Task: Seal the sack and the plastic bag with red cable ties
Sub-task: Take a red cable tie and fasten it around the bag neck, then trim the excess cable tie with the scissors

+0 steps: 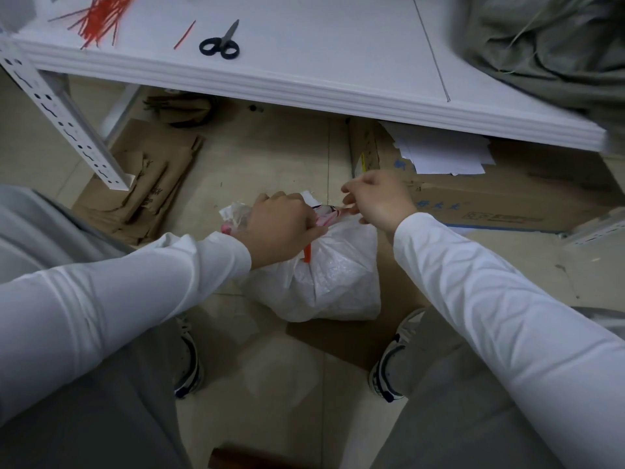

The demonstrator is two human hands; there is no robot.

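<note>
White plastic bag [324, 286] down on the floor [270, 157], between two shoes [189, 360]; neck bunched up at the top, right under both hands. Left hand [280, 228] wrapped round that bunched neck, fingers curled tight on it; right hand [378, 201] just beside it, thumb and fingertips pinching a pinkish strip pulled out sideways from the same neck. Looks like bag plastic in that pinch, but can't say for sure. One red cable tie [307, 257] poking out just below the left hand, touching the neck of the bag.

Counting the rest: one grey-green sack [548, 45] slumped on the far right of the white worktop [338, 62], well apart from the hands; one pair of black-handled scissors [220, 44] up there too; one loose tie [184, 34] just left of the scissors; one heap of ties [101, 15] at the far left corner, too tangled to count. One cardboard box [490, 201] on the floor under the worktop, near the right hand, with white paper sheets [443, 154] on top; flattened brown cardboard [152, 187] off to the left.
</note>
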